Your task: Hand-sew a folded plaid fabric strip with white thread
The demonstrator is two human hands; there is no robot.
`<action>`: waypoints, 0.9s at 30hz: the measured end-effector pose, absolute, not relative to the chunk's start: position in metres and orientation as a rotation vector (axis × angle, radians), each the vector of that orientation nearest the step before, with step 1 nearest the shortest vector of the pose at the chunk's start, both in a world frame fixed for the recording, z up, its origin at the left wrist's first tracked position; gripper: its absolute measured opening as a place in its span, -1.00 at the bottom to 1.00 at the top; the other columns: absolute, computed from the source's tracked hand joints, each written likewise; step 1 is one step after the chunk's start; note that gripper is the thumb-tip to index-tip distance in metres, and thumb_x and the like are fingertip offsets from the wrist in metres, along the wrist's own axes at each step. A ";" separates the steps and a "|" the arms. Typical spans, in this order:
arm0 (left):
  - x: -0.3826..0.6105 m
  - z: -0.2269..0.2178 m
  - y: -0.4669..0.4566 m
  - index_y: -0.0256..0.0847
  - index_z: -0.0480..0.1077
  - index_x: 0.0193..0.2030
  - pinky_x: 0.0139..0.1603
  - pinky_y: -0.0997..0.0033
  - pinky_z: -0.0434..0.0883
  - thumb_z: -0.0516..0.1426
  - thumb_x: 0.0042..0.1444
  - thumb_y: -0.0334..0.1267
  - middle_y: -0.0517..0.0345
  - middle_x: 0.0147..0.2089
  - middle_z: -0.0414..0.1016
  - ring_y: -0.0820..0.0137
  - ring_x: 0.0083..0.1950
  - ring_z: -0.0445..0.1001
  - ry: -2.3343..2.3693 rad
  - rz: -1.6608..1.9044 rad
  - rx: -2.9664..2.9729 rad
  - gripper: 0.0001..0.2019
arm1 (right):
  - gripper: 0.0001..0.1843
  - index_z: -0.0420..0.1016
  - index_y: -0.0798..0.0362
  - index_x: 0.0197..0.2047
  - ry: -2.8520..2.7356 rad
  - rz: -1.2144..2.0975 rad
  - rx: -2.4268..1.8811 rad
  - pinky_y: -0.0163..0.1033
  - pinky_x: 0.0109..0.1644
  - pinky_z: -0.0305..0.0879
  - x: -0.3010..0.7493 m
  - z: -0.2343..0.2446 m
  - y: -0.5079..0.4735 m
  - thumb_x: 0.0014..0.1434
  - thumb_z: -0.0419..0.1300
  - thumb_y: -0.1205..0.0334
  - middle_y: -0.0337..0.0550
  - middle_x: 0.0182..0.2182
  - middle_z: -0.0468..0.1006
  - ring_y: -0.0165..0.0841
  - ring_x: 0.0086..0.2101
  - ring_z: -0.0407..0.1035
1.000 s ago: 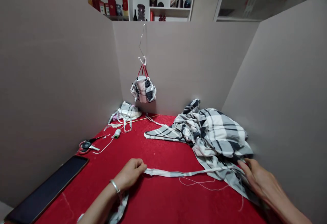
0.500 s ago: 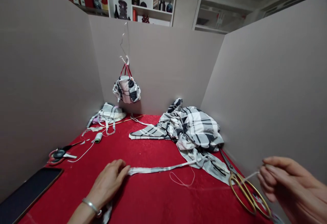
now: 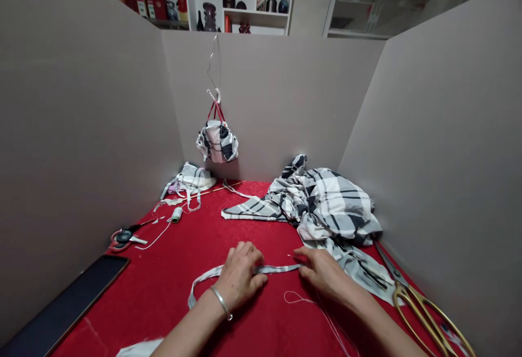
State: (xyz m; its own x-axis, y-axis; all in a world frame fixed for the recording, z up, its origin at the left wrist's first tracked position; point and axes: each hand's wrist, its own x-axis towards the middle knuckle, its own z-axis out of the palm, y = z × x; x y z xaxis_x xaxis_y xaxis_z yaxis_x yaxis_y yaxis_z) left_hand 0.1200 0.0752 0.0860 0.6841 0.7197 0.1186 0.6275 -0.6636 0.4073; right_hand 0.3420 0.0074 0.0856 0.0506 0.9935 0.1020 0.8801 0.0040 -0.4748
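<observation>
Two bare hands now meet over one narrow plaid strip [image 3: 277,269], which lies near the middle of the red cover [image 3: 253,232]. Far left, a dark tablet [image 3: 61,308] rests at the cover's edge, with red-handled scissors [image 3: 124,236] beyond it and a thread spool [image 3: 176,214] just to their right. A small plaid bag [image 3: 217,141] hangs from a wire [image 3: 212,63] against the back wall [image 3: 285,101], above a bunched plaid piece [image 3: 191,177]. The left hand [image 3: 240,275], a bangle [image 3: 221,302] on its wrist, is closed over the strip, pressing it to the cover, and the strip's tail loops out to its left. The right hand [image 3: 324,273] has come in from out by the shears and now sits at the strip's free end, fingers nearly closed; whether it pinches the strip or only touches it cannot be told. A thin thread loop [image 3: 297,297] lies just below it. Further right heaps the plaid cloth [image 3: 326,199], and gold shears [image 3: 424,313] lie by the right wall [image 3: 428,129].
</observation>
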 end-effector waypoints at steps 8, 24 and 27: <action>0.158 0.089 0.086 -0.25 0.43 -0.24 -0.03 0.23 0.14 -0.01 0.13 -0.11 0.00 -0.20 0.39 0.22 -0.11 0.26 0.888 0.432 2.186 -0.71 | -0.72 0.55 0.07 -0.26 -1.936 0.117 -1.911 -0.30 -0.34 0.22 0.378 0.080 -0.004 0.12 0.00 0.33 -0.06 -0.43 0.51 -0.29 -0.40 0.39; 0.124 0.158 0.039 -0.26 0.43 -0.42 -0.37 0.52 0.16 0.07 0.06 -0.26 0.22 -0.43 0.33 0.48 -0.39 0.24 0.745 0.578 1.859 -0.84 | -0.76 0.51 0.10 -0.13 -1.757 -0.663 -1.300 -0.35 -0.47 0.17 0.349 0.113 -0.033 0.19 0.07 0.38 -0.22 -0.60 0.33 -0.42 -0.59 0.26; 0.117 0.159 0.037 -0.26 0.43 -0.42 -0.37 0.52 0.17 0.08 0.05 -0.25 0.22 -0.44 0.34 0.47 -0.40 0.24 0.781 0.592 1.819 -0.84 | -0.76 0.52 0.10 -0.14 -1.685 -0.680 -1.370 -0.36 -0.45 0.19 0.351 0.114 -0.037 0.18 0.06 0.37 -0.20 -0.57 0.37 -0.42 -0.58 0.30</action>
State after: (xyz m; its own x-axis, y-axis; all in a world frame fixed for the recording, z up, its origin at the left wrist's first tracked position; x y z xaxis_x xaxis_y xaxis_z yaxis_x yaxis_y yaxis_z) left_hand 0.1167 0.0369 0.1593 0.6681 0.7430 0.0401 0.2386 -0.2650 0.9342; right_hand 0.3513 -0.0374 0.1144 -0.0510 0.5068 0.8606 0.9622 0.2558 -0.0936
